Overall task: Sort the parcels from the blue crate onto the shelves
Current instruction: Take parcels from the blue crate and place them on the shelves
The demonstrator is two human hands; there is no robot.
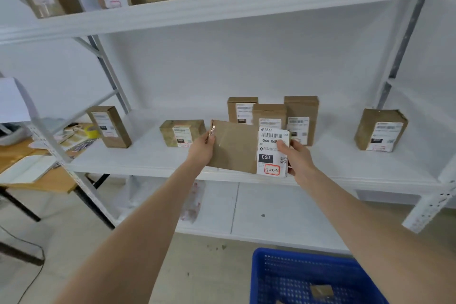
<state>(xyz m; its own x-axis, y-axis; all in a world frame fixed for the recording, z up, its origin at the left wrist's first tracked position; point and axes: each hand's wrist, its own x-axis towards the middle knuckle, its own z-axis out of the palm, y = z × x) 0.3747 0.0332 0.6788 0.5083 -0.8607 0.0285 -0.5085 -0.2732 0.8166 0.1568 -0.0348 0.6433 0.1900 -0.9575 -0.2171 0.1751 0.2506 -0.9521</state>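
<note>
**Both hands grip 1 parcel at the middle shelf**

The left hand (202, 149) curls round the left edge of a brown parcel (237, 148). The right hand (299, 159) clamps its right edge, thumb across the white label (271, 158) marked 060 and 3-3-2. The parcel stands upright at the front of the middle shelf (345, 163), before 6 other boxes (182, 132); whether it touches the board is unclear. Below, the blue crate (261, 276) holds 1 small brown packet (320, 290).

Both bare forearms extend forward, converging toward the hands. Left hand (202, 150) grips the left edge of a cardboard parcel (234, 148); right hand (298, 159) holds its right edge, thumb laid across the front.
</note>
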